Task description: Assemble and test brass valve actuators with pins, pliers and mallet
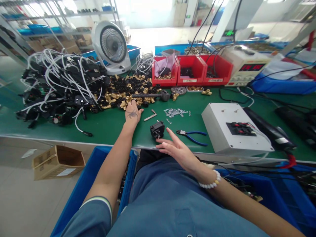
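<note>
My left hand [132,112] reaches to the front edge of a pile of brass fittings [112,98] mixed with black nuts. Its thumb sticks out to the side; its fingertips bend down out of sight among the fittings, so any grip is hidden. A small black housing with metal pins [157,130] stands on the green bench top [118,130]. Beside it my right hand [176,148] is open, fingers stretched, the fingertips close to its lower edge. Blue-handled cutting pliers [194,136] lie right of this hand. Behind are loose metal clips [175,113] and an L-shaped metal piece [150,116].
On the left is a heap of black units with white cables [61,82]. A fan [112,46], red bins [190,69] and a power supply [247,67] line the back. A grey box [237,128] sits right; a dark threaded rod [150,95] lies across the fittings.
</note>
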A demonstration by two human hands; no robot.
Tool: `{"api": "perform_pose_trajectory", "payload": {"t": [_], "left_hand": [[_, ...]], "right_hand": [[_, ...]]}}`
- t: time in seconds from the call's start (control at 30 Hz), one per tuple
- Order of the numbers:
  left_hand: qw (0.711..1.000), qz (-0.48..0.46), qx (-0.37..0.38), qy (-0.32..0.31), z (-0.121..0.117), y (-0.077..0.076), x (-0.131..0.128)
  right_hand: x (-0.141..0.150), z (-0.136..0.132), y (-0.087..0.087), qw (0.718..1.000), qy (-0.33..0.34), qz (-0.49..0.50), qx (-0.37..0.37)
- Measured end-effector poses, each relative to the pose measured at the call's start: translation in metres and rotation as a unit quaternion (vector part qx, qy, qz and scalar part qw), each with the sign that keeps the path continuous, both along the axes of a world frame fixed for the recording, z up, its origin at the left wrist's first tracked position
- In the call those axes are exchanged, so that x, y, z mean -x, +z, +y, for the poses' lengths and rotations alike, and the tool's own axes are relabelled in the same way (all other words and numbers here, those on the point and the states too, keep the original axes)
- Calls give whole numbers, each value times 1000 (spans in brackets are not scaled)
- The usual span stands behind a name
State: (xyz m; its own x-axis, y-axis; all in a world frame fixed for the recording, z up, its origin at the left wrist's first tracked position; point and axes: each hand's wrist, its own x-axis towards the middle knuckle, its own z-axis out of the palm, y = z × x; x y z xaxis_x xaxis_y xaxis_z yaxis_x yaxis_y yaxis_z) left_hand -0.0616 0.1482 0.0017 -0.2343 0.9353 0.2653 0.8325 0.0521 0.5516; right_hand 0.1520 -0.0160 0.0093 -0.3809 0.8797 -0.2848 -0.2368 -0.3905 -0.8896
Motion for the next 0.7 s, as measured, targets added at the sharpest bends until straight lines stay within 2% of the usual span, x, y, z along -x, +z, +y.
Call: {"api": "perform_pose_trajectory", "payload": {"t": [0.1, 0.17, 0.3, 0.33, 0.4, 0.43, 0.5, 0.57, 0.63, 0.7], "left_hand": [[1000, -1, -21, 1, -4, 2, -1], [999, -3, -46, 4, -16, 8, -2], [995, -12, -95, -22, -64, 34, -9], [992, -15, -112, -49, -81, 42, -12], [966, -30, -192, -172, -115, 58, -20], [949, -40, -206, -234, -131, 66, -25], [923, -59, -195, -327, -158, 78, -33], [910, -85, -175, -367, -175, 84, -40], [918, -120, -159, -344, -179, 83, -41], [948, -129, -143, -254, -172, 72, -38]], "right_hand": [[-2, 1, -10, 997, 44, -34, -53], [-5, 2, -14, 993, 42, -57, -94], [-11, 1, -6, 986, -16, -75, -145], [-11, 0, -1, 987, -25, -58, -150], [-12, -3, 9, 988, -22, 3, -156], [-12, -4, 14, 987, -13, 36, -156], [-13, -7, 20, 984, 10, 87, -156], [-14, -12, 24, 981, 35, 115, -153], [-17, -18, 27, 977, 66, 141, -145], [-21, -23, 31, 973, 86, 168, -130]]}}
